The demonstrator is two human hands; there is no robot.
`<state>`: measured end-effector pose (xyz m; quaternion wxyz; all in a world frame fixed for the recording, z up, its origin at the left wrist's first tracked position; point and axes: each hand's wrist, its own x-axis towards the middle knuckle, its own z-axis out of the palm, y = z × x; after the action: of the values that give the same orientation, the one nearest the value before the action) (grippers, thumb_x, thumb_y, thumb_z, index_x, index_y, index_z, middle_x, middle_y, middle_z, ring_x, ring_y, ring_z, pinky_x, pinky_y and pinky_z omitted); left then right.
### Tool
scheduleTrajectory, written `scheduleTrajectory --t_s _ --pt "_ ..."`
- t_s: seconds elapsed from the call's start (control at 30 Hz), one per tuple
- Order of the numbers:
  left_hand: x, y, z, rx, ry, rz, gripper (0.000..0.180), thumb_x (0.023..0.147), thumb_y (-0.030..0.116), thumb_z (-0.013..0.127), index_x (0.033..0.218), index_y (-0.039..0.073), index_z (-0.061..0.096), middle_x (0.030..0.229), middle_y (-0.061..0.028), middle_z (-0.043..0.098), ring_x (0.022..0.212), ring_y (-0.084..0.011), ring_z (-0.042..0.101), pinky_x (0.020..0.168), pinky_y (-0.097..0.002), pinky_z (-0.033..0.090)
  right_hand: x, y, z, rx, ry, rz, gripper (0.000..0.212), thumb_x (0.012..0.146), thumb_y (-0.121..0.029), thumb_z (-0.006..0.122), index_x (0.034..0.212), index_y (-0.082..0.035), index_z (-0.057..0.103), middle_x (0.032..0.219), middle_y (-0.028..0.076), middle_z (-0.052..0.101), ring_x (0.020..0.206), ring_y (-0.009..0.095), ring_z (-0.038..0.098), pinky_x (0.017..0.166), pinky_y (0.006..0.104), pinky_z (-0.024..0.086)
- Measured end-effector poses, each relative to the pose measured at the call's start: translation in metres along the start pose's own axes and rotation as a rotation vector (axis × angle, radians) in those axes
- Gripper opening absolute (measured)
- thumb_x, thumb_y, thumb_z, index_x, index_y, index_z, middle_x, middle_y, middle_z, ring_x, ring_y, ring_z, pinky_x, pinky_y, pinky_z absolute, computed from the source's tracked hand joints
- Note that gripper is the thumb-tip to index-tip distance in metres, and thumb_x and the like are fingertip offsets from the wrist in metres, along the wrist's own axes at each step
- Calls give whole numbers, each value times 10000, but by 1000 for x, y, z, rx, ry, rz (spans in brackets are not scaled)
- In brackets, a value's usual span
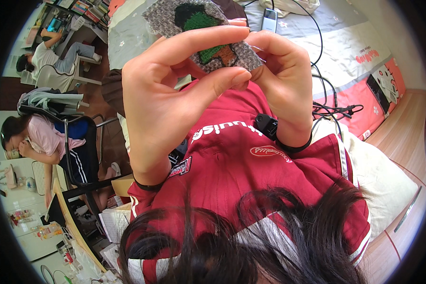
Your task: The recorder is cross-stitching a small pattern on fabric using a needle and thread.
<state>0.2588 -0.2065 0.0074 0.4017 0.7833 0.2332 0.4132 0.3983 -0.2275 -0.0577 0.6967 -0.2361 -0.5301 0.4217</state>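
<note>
A small piece of grey woven fabric with green, black and brown stitching [199,22] is held up in front of my chest. Its stitched shape looks like a tree or a plant. My left hand [170,80] has its fingers curled round the fabric's near side, thumb and index finger gripping it. At the right-hand corner, my right hand [281,61] pinches the edge between thumb and finger, where a few loose pale threads stick out. Whether a needle is in those fingers cannot be seen. Black straps with small black devices [266,125] are on my wrists.
Bedding in grey, white and coral [336,38] spreads beneath me, with black cables [326,106], a small silver device [270,20] and a dark flat tablet or phone [377,94]. A pale pillow [378,184] lies at right. Two people sit on chairs at left, beside desks.
</note>
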Motion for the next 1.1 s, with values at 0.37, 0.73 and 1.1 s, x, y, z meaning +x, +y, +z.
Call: scheduleTrajectory --t_s 0.37,0.73,1.1 --pt "0 -1 0 47 33 86 386 685 -117 594 1061 -100 510 1097 -214 522 1046 -225 493 848 -283 423 12 10 -12 -241 -21 -123 165 706 0 623 867 -26 604 695 -25 584 587 47 471 503 178 332" --pt "3 -5 1 101 8 47 375 692 -118 589 1059 -90 517 1096 -188 532 990 -176 522 757 -229 462 16 6 -7 -396 231 -270 129 722 -35 618 850 -46 618 716 17 578 612 101 514 567 210 392" --pt "1 -9 8 167 25 6 407 666 -138 541 1040 21 580 1049 -65 589 827 -104 528 675 -197 439 10 -1 -10 -798 112 -661 139 560 -92 647 690 -129 616 707 -18 520 620 151 461 562 266 355"
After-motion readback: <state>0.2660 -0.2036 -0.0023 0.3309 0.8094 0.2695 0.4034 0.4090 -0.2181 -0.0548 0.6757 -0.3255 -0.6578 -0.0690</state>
